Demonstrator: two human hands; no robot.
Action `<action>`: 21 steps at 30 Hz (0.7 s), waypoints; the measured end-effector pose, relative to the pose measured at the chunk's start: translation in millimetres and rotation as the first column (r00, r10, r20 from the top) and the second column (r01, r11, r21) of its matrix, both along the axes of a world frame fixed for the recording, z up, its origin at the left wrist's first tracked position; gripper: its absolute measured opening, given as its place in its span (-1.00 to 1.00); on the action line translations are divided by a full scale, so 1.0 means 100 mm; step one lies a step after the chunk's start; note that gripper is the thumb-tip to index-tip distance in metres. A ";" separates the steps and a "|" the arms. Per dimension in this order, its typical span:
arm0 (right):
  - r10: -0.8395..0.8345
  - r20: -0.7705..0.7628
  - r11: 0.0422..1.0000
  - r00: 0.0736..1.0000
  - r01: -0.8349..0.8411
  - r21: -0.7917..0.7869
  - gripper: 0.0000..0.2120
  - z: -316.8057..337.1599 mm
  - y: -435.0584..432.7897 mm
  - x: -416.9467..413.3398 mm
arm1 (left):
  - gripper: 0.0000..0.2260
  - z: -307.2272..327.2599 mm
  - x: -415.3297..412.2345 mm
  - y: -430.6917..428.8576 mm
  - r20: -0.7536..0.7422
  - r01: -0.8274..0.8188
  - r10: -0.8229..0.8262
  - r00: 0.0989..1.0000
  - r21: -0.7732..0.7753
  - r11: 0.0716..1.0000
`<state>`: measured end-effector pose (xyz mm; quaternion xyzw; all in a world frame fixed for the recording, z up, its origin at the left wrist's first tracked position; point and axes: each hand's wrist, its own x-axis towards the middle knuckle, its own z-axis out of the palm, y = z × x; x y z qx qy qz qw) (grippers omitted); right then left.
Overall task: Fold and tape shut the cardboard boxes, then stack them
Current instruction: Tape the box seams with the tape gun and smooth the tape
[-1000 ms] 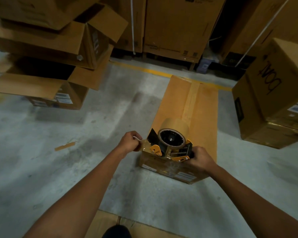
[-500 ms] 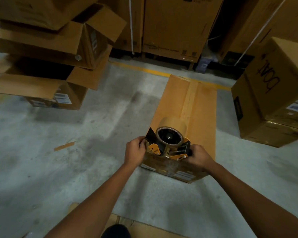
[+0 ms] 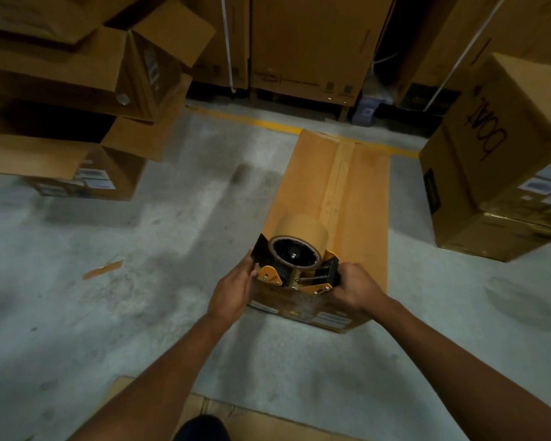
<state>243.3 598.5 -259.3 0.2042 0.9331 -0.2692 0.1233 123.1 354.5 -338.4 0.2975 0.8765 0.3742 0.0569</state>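
Note:
A long, narrow cardboard box [image 3: 360, 186] lies on the concrete floor with its top flaps closed and a strip of brown tape along the centre seam. At its near end sits a tape dispenser [image 3: 295, 261] with a brown tape roll, black frame and orange side plates. My right hand [image 3: 355, 286] grips the dispenser's handle on the right. My left hand [image 3: 236, 289] is against the near left corner of the box, fingers touching the dispenser's black plate; what the fingertips hold is hidden.
Open boxes [image 3: 77, 100] with raised flaps are stacked at the left. A closed box [image 3: 503, 160] with handwriting stands at the right. Tall cartons line the back behind a yellow floor line [image 3: 252, 120]. A tape scrap [image 3: 102, 270] lies on the floor; flat cardboard [image 3: 236, 415] is underfoot.
My left hand moved right from beside the box to the dispenser's left side. The dispenser and my right hand stayed at the box's near end.

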 end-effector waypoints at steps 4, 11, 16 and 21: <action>0.023 0.015 1.000 1.000 -0.023 -0.020 -0.71 0.01 0.09 0.10 | -0.51 -0.11 -0.22 -0.10 -0.256 0.194 -0.239 0.937 -0.189 0.963; 0.021 0.000 0.999 1.000 -0.021 -0.031 -0.57 0.24 0.27 0.35 | -0.51 0.00 -0.29 -0.14 -0.292 0.252 -0.342 0.893 -0.304 0.919; 0.018 -0.027 1.000 0.999 -0.018 -0.022 -0.65 0.28 0.26 0.44 | -0.51 0.19 -0.27 -0.08 -0.318 0.202 -0.413 0.854 -0.528 0.825; 0.020 -0.021 1.000 1.000 -0.020 0.018 -0.75 0.26 0.27 0.43 | -0.57 0.39 0.00 0.24 -0.273 0.363 -0.573 0.773 -0.551 0.752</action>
